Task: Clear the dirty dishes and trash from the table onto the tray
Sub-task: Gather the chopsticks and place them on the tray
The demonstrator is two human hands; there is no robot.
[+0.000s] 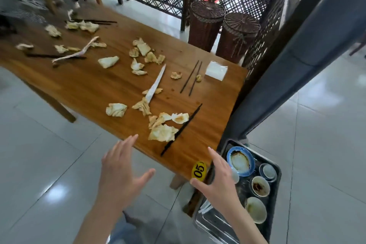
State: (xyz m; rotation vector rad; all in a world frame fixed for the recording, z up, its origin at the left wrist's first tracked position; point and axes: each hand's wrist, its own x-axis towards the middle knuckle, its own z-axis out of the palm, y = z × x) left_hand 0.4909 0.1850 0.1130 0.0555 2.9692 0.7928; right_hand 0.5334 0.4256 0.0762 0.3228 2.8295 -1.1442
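left hand [120, 172], right hand [217, 180]: fingers spread, holding nothing | tray [277, 168]: right of right hand, bowls aboard | napkins [163, 132], chopstick [181, 129]: ahead on table [89, 85], between both hands, left fingertips nearer, chopstick axis near-left to far-right

From my remote view: the table [95, 89] is varnished wood, warm brown, smooth with a soft sheen and visible grain. The crumpled napkins [163, 132] on it are thin paper, creased and stained. The chopsticks [181, 129] look dark, matt and smooth. A flat white packet [216, 70] appears glossy, possibly plastic film. The tray [276, 166] is dull grey metal with a smeared surface; the blue-rimmed dish [240, 161] and small cups [260, 186] on it are glazed, shiny ceramic. The stools [206, 25] are rough woven wicker. The floor [326, 144] is polished tile, reflecting light.
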